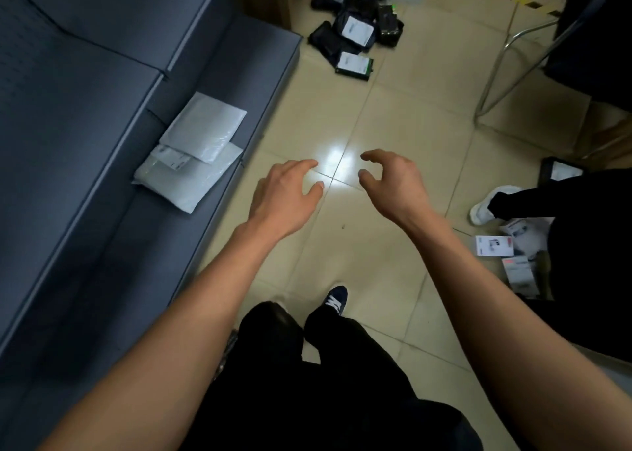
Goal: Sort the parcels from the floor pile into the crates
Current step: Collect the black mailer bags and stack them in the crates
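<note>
Both my left hand [284, 191] and right hand [393, 180] hang empty, fingers loose; I'd step to the floor pile [355, 30] and grasp one parcel squarely.

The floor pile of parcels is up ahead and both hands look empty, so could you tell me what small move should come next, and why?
Probably step forward and reach for the nearest parcel at the near edge of the floor pile. Both the left hand and right hand hover empty over bare tile, well short of it.
</note>
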Available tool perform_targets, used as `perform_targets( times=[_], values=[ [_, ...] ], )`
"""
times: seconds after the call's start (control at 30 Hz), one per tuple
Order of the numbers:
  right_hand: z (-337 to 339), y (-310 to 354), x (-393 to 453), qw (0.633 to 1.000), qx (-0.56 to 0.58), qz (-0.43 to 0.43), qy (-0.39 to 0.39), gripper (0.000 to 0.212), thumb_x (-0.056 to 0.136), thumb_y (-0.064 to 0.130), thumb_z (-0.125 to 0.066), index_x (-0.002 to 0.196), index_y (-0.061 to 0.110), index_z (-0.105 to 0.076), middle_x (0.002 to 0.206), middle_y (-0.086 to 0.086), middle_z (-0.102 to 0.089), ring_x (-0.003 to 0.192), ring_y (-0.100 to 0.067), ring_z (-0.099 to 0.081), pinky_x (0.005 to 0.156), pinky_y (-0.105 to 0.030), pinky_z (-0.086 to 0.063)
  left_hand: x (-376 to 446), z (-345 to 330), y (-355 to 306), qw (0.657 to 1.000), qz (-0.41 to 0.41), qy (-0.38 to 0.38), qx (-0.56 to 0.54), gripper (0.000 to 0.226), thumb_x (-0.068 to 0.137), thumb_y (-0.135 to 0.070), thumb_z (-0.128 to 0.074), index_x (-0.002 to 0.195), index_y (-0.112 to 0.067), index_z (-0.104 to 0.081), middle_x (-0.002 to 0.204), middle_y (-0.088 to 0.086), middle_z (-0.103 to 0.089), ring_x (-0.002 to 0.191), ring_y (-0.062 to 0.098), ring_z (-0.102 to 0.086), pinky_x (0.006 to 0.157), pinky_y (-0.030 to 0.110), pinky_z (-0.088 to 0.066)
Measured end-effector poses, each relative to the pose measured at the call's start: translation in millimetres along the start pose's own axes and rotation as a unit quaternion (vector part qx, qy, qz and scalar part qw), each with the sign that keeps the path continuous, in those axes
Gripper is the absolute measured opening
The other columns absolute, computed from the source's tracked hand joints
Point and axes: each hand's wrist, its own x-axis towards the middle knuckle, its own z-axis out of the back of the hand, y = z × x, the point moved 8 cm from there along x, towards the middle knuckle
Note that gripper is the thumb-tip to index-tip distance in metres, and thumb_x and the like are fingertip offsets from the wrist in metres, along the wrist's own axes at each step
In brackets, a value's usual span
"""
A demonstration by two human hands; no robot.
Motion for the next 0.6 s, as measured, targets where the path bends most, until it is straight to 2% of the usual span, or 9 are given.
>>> perform_targets(
  times=[0.17,0.4,0.6],
  values=[
    [27,12,63,1.0,-0.002,0.001,-0.012,0.039,0.094,0.027,-0.057,0.132,0.021,-0.063,0.142,0.001,-0.059,0.13,-0.024,-0.053,0.107,-0.045,-0.042,75,32,-25,0.999,-0.038,-0.005,0.019,0.049,0.098,-0.041,-0.057,0.144,-0.025,-0.054,0.147,0.0,-0.056,0.136,0.024,-0.048,0.111,0.043,-0.041],
    [66,22,150,0.999,-0.006,-0.031,-0.032,0.039,0.093,0.029,-0.057,0.131,0.022,-0.064,0.139,0.002,-0.062,0.121,-0.025,-0.058,0.105,-0.042,-0.044,183,67,-47,0.997,-0.072,0.019,0.026,0.051,0.098,-0.042,-0.056,0.146,-0.026,-0.053,0.145,0.001,-0.057,0.135,0.027,-0.049,0.111,0.045,-0.042],
    [101,-1,195,0.995,0.025,-0.069,-0.069,0.039,0.094,0.029,-0.058,0.131,0.02,-0.064,0.139,0.001,-0.062,0.125,-0.026,-0.056,0.106,-0.045,-0.044,253,77,-88,0.991,-0.111,0.049,0.058,0.05,0.1,-0.042,-0.054,0.148,-0.027,-0.05,0.147,0.0,-0.054,0.137,0.025,-0.046,0.11,0.043,-0.042]
  ],
)
